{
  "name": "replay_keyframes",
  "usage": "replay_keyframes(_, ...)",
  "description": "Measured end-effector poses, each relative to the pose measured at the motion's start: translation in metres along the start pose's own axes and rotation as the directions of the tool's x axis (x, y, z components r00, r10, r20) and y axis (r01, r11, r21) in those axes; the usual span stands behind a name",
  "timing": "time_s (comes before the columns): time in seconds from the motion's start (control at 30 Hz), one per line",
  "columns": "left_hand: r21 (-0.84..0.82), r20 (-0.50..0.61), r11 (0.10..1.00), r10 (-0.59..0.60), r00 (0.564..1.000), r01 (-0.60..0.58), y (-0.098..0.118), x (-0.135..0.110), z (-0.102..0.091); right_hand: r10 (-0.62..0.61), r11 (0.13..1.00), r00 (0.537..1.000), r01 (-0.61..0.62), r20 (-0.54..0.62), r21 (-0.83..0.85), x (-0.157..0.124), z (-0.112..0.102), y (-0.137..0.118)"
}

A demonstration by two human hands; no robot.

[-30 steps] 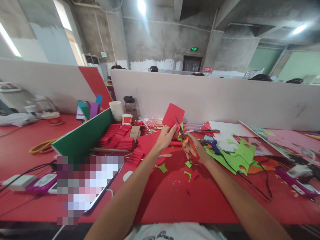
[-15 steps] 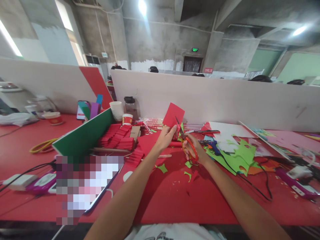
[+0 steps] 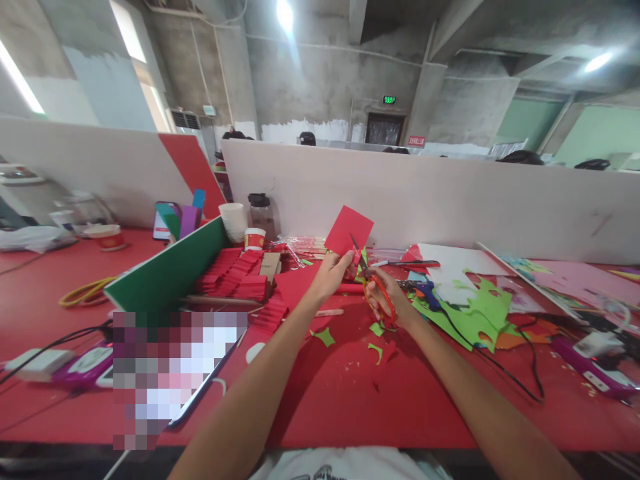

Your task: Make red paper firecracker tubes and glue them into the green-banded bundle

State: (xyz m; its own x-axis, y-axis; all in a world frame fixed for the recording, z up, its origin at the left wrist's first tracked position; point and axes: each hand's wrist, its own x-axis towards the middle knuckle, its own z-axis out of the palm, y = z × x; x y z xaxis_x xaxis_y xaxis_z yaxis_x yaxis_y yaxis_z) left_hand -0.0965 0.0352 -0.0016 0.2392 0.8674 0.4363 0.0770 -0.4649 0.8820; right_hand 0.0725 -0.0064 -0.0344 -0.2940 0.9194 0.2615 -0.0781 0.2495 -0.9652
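My left hand (image 3: 336, 270) pinches the lower edge of a red sheet of paper (image 3: 349, 227), holding it raised above the table. My right hand (image 3: 383, 293) has its fingers through the orange handles of a pair of scissors (image 3: 384, 297). The dark blades point up and to the left and lie against the red paper; how far they cut into it is hard to make out. Below the hands, green paper scraps (image 3: 324, 335) lie on the red tabletop (image 3: 345, 407).
Folded red paper strips (image 3: 235, 277) lie at left beside a green board (image 3: 160, 277). Paper cups (image 3: 233, 221) and a dark-lidded bottle (image 3: 261, 217) stand behind. At right are cut green sheets (image 3: 475, 310), a blue glue gun (image 3: 427, 293) with its cord, and a purple power strip (image 3: 595, 373).
The red paper has turned slightly, its top corners shifting to the right. Both hands stay nearly in place, and the scissors remain against the paper.
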Motion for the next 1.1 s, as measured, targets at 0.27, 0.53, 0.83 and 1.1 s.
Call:
replay_keyframes(0.27, -0.027, 0.005, 0.999, -0.021, 1.000, 0.021, -0.003, 0.001, 0.000, -0.038, 0.999, 0.999, 0.039, 0.038, -0.019, 0.001, -0.005, 0.006)
replay_keyframes(0.53, -0.047, 0.023, 0.999, -0.015, 1.000, 0.016, -0.007, 0.001, -0.001, -0.043, 0.999, 0.998, 0.044, 0.040, -0.022, 0.001, -0.003, 0.004)
replay_keyframes(0.83, -0.079, 0.033, 0.996, -0.028, 0.999, 0.031, -0.003, 0.000, -0.001, -0.011, 0.998, 0.999, 0.013, 0.034, -0.066, 0.001, -0.007, 0.000)
replay_keyframes(1.1, -0.066, 0.024, 0.997, -0.037, 0.999, 0.038, 0.001, -0.002, -0.003, -0.034, 0.992, 0.999, 0.038, 0.035, -0.119, -0.002, -0.009, -0.008)
